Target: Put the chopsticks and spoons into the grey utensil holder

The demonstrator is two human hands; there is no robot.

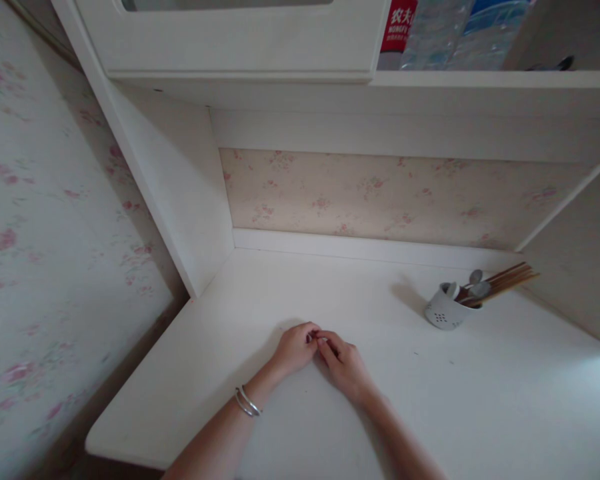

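My left hand (296,347) rests on the white desktop (230,373) with its fingers curled in. It wears silver bangles (247,401) at the wrist. My right hand (344,363) lies beside it, thumb and fingers drawn together. The fingertips of both hands meet over the desk. Whether anything is pinched between them is hidden. To the right of my hands, apart from them, stands a white perforated utensil holder (443,317). Wooden chopsticks (510,281) and several spoons (480,289) lean out of it toward the right.
A shelf edge (480,79) and a white cabinet front (240,43) overhang the back of the desk. Plastic bottles (435,37) stand on the shelf. An upright side panel (180,193) bounds the desk on the left, beside a flowered wall (45,233).
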